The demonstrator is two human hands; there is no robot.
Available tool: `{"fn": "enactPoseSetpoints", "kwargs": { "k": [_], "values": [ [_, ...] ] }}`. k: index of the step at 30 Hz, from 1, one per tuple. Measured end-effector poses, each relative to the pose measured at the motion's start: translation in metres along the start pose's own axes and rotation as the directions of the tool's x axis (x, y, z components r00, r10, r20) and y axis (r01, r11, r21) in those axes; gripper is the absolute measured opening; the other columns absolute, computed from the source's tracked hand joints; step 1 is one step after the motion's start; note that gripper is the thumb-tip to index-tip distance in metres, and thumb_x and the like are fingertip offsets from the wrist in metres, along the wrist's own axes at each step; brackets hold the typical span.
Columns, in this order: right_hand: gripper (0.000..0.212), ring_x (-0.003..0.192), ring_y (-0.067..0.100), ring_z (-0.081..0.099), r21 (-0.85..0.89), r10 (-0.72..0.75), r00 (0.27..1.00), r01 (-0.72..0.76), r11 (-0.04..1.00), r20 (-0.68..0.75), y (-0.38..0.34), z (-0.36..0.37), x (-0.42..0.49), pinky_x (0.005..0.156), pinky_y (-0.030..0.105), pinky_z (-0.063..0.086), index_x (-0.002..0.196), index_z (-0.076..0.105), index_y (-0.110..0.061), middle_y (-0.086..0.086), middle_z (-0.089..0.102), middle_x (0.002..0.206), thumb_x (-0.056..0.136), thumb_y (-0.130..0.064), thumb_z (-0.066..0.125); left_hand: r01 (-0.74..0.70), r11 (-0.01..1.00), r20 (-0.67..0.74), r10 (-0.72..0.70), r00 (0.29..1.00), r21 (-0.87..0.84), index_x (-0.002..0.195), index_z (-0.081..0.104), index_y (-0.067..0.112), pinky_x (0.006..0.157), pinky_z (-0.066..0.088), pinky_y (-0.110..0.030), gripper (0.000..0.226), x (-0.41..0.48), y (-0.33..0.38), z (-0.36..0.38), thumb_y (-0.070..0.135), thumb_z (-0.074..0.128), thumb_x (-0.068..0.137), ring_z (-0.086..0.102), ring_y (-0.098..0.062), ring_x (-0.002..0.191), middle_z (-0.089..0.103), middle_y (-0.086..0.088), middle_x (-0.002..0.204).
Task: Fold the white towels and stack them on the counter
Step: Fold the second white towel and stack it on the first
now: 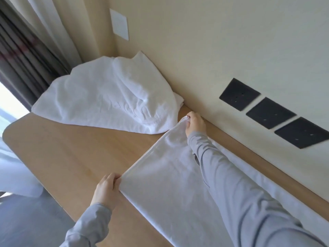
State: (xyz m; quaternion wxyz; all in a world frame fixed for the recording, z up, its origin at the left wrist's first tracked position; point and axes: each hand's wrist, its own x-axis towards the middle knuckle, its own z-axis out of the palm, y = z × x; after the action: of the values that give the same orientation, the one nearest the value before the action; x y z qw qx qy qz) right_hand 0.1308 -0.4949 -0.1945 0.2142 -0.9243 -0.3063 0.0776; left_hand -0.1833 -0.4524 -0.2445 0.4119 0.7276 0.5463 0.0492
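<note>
Towel [170, 175] lies flat on the bench [71, 154], one edge stretched between the left hand [106, 188], pinching its near corner, and the right hand [195, 123], pinching its far corner. An evenly taut edge and matched corners should give a square fold. Beyond that edge sits a crumpled towel heap [106, 97]; the towel's other end is cut off.

Hotel-style room (likely): wooden counter [71, 154], 3 black wall sockets [270, 113], dark curtains [23, 56] by a window [8, 100].
</note>
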Motion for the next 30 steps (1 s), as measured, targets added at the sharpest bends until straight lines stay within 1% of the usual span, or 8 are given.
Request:
{"fn": "enactPoseSetpoints", "kwargs": {
  "k": [4, 6, 9, 14, 20, 23, 25, 30],
  "values": [
    [0.056, 0.117, 0.024, 0.052, 0.174, 0.012, 0.992, -0.033, 0.984, 0.123, 0.014, 0.021, -0.001, 0.096, 0.024, 0.037, 0.142, 0.032, -0.009, 0.012, 0.044, 0.136, 0.090, 0.003, 0.048, -0.005, 0.990, -0.034, 0.010, 0.999, 0.143, 0.097, 0.065, 0.011, 0.080, 0.040, -0.034, 0.022, 0.007, 0.000, 0.012, 0.007, 0.044, 0.092, 0.049, -0.024, 0.097, 0.052, -0.003, 0.096],
    [0.054, 0.121, 0.024, 0.049, 0.196, 0.029, 0.997, -0.042, 0.980, 0.073, 0.031, 0.024, -0.010, 0.100, 0.023, 0.036, 0.141, 0.033, -0.008, 0.013, 0.044, 0.137, 0.091, -0.002, 0.051, 0.002, 0.985, -0.083, 0.013, 0.996, 0.174, 0.100, 0.063, 0.011, 0.084, 0.040, -0.037, 0.022, 0.009, 0.008, 0.017, 0.008, 0.042, 0.092, 0.049, -0.027, 0.101, 0.055, -0.006, 0.100],
    [0.043, 0.121, 0.031, 0.049, 0.004, 0.100, 0.994, -0.100, 0.995, -0.041, 0.070, 0.020, -0.029, 0.102, 0.042, 0.038, 0.134, 0.044, -0.007, 0.015, 0.052, 0.131, 0.093, -0.019, 0.051, 0.018, 0.979, -0.125, 0.008, 0.992, 0.203, 0.103, 0.059, 0.021, 0.089, 0.033, -0.034, 0.017, 0.011, 0.020, 0.022, 0.027, 0.045, 0.094, 0.046, -0.025, 0.106, 0.055, 0.000, 0.103],
    [0.044, 0.127, 0.029, 0.044, -0.220, 0.184, 0.976, -0.206, 0.953, -0.114, 0.136, 0.014, -0.071, 0.109, 0.045, 0.026, 0.132, 0.048, -0.008, 0.013, 0.054, 0.133, 0.094, -0.030, 0.049, 0.015, 0.939, -0.103, 0.022, 0.994, 0.344, 0.095, 0.057, 0.014, 0.086, 0.030, -0.033, 0.019, 0.019, 0.019, 0.031, 0.030, 0.047, 0.094, 0.046, -0.026, 0.101, 0.055, -0.003, 0.099],
    [0.064, 0.132, 0.024, 0.043, -0.290, 0.119, 0.987, -0.146, 0.946, -0.110, 0.162, 0.011, -0.105, 0.107, 0.052, 0.031, 0.137, 0.045, -0.012, 0.007, 0.047, 0.142, 0.089, -0.046, 0.022, -0.104, 0.927, -0.156, 0.170, 0.973, 0.359, 0.084, 0.057, 0.001, 0.072, 0.034, -0.041, 0.024, 0.016, 0.013, 0.041, 0.022, 0.050, 0.094, 0.053, -0.037, 0.083, 0.056, -0.013, 0.083],
    [0.061, 0.133, 0.024, 0.042, -0.320, 0.119, 0.988, -0.143, 0.937, -0.096, 0.178, 0.007, -0.116, 0.107, 0.053, 0.031, 0.139, 0.042, -0.012, 0.008, 0.045, 0.143, 0.091, -0.044, 0.022, -0.227, 0.912, -0.193, 0.304, 0.933, 0.340, 0.074, 0.057, 0.001, 0.061, 0.041, -0.042, 0.068, 0.001, 0.013, 0.046, 0.050, 0.016, 0.096, 0.055, -0.036, 0.067, 0.055, -0.013, 0.070],
    [0.063, 0.136, 0.023, 0.038, -0.331, 0.116, 0.989, -0.140, 0.933, -0.090, 0.188, 0.006, -0.122, 0.109, 0.053, 0.029, 0.141, 0.039, -0.014, 0.006, 0.042, 0.146, 0.090, -0.046, 0.018, -0.271, 0.902, -0.192, 0.346, 0.918, 0.335, 0.071, 0.057, 0.001, 0.057, 0.043, -0.041, 0.081, -0.008, 0.014, 0.049, 0.055, 0.002, 0.094, 0.055, -0.035, 0.062, 0.054, -0.012, 0.066],
    [0.066, 0.141, 0.029, 0.027, -0.290, 0.058, 0.991, -0.092, 0.953, -0.124, 0.172, 0.004, -0.119, 0.111, 0.057, 0.018, 0.143, 0.033, -0.008, 0.012, 0.033, 0.150, 0.089, -0.044, 0.018, -0.220, 0.850, -0.226, 0.361, 0.905, 0.479, 0.090, 0.065, -0.001, 0.065, 0.046, -0.045, 0.055, -0.018, 0.021, 0.052, 0.037, 0.026, 0.095, 0.059, -0.038, 0.077, 0.061, -0.017, 0.088]
  ]
}}
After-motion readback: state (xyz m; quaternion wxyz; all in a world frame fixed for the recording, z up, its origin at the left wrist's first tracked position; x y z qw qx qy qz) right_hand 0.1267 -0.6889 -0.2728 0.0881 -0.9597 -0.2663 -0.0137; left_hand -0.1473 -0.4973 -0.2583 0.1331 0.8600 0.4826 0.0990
